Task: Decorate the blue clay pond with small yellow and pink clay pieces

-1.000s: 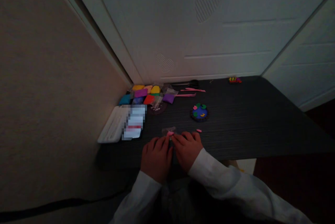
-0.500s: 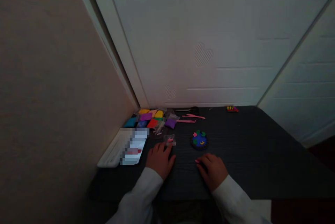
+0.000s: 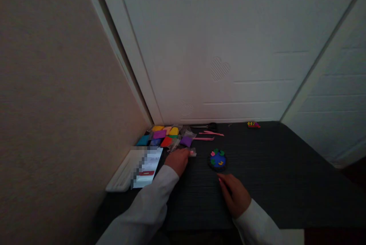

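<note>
My left hand [image 3: 177, 161] is closed at the edge of a small clear packet [image 3: 193, 154] with pink clay in it; its fingertips are partly hidden. Between thumb and forefinger, my right hand [image 3: 233, 193] pinches a tiny piece of pink clay [image 3: 220, 179], mostly covered by the fingers. Just beyond that hand lies a round clay pond [image 3: 217, 160], blue inside a dark rim. Green leaf shapes, a pink flower and yellow-orange bits sit on its surface.
Several bags of coloured clay [image 3: 159, 134] are piled at the back left, near pink modelling tools [image 3: 204, 138] and black-handled scissors [image 3: 212, 126]. A white device with a lit screen [image 3: 150, 165] lies at left. A small colourful piece [image 3: 253, 124] stands at the back right.
My left hand has closed at the clear packet, which now lies slightly further right. My right hand has drawn its fingers tighter around the pink piece.
</note>
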Demonstrator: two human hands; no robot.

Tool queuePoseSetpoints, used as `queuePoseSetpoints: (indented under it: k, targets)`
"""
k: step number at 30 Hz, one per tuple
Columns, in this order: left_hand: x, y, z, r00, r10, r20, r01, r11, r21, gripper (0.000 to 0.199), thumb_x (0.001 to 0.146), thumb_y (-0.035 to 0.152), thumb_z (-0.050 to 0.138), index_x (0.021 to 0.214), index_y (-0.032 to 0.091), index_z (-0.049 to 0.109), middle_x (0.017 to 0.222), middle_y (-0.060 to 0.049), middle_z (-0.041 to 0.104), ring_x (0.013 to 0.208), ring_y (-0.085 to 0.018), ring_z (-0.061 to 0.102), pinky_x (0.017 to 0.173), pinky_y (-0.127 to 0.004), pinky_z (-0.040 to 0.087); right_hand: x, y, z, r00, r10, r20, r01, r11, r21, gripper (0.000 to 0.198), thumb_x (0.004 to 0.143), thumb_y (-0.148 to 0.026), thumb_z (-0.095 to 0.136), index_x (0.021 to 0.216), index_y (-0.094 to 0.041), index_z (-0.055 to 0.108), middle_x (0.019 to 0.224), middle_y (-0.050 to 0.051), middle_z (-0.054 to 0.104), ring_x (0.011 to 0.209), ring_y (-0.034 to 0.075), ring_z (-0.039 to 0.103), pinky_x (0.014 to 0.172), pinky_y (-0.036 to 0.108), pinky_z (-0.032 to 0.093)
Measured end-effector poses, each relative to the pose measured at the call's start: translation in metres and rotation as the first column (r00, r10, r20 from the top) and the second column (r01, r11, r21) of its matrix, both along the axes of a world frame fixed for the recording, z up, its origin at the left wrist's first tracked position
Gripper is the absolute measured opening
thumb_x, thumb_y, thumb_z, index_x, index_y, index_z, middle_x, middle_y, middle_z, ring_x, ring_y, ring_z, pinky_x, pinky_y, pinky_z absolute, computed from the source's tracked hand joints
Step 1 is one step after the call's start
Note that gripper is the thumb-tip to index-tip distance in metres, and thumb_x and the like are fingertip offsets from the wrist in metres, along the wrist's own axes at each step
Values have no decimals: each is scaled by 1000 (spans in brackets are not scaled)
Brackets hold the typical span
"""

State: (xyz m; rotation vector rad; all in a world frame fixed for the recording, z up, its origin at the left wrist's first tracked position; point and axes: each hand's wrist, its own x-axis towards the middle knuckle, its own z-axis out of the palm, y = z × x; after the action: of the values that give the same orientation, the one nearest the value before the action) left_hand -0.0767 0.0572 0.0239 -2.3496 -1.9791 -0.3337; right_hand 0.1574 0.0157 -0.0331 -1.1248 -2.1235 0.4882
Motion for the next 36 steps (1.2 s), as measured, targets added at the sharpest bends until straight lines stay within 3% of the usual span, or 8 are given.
queuePoseSetpoints:
  k: [5, 12, 16, 23, 24, 26, 29, 36]
  targets:
    - [-24, 43, 24, 991, 131, 15, -132, 973, 191, 26, 83, 25, 34, 101, 14, 50, 102, -10, 53, 100, -20, 46, 86, -38, 35, 0, 1, 2, 999, 9, 31, -8, 999, -42, 21, 80, -22, 37, 95, -21, 51, 84, 4, 58, 80, 16, 53, 70, 31, 41]
    - [-30, 73, 13, 991, 114, 67, -125, 972, 196, 26, 80, 29, 44, 100, 14, 50, 103, -7, 52, 91, -17, 51, 78, -39, 42, -2, -3, 6, 990, -141, -11, 136, 968, -213, 15, 69, -33, 52, 66, -18, 49, 61, -1, 53, 58, 12, 50, 55, 24, 38]
    - [-35, 52, 16, 975, 132, 177, -171, 959, 226, 27, 78, 29, 42, 96, 13, 55, 101, -11, 56, 102, -23, 46, 89, -39, 35, -3, -6, 13, 974, -194, -119, 164, 960, -225, 22, 68, -38, 54, 61, -18, 45, 53, -4, 47, 50, 9, 46, 50, 22, 35]
    - [11, -32, 17, 907, 38, 419, -47, 999, 11, 31, 77, 39, 40, 94, 21, 57, 90, -1, 63, 81, -14, 58, 73, -25, 47, 2, -7, 21, 946, -97, -308, 40, 982, -185, 14, 73, -30, 50, 78, -19, 56, 74, 2, 61, 68, 12, 56, 64, 24, 44]
    - [23, -44, 15, 882, 11, 472, 11, 999, -43, 30, 77, 39, 40, 95, 22, 57, 91, 0, 63, 81, -13, 58, 71, -23, 47, 2, -8, 22, 945, -82, -317, 20, 981, -193, 15, 73, -29, 50, 81, -19, 56, 78, 2, 61, 72, 13, 57, 67, 25, 45]
    - [44, -63, 10, 700, 23, 714, 127, 980, -155, 28, 77, 36, 42, 95, 21, 58, 95, -1, 63, 86, -14, 58, 75, -24, 46, 0, -12, 23, 938, -55, -343, -17, 979, -204, 15, 73, -29, 50, 84, -20, 55, 81, 3, 62, 75, 13, 57, 70, 26, 45]
    - [64, -77, 0, 494, 136, 859, 208, 940, -269, 27, 75, 34, 47, 95, 20, 60, 92, -3, 64, 85, -15, 58, 75, -25, 45, -2, -18, 27, 950, -35, -311, -23, 983, -182, 12, 72, -28, 54, 80, -19, 54, 76, 2, 62, 71, 12, 57, 66, 25, 46]
    - [67, -75, -15, 297, 299, 907, 327, 860, -391, 22, 70, 34, 54, 79, 16, 64, 69, -1, 64, 65, -13, 58, 65, -24, 46, -4, -18, 32, 968, 114, -223, -111, 993, 29, 8, 72, -26, 55, 75, -19, 54, 69, 1, 58, 68, 11, 53, 63, 25, 43]
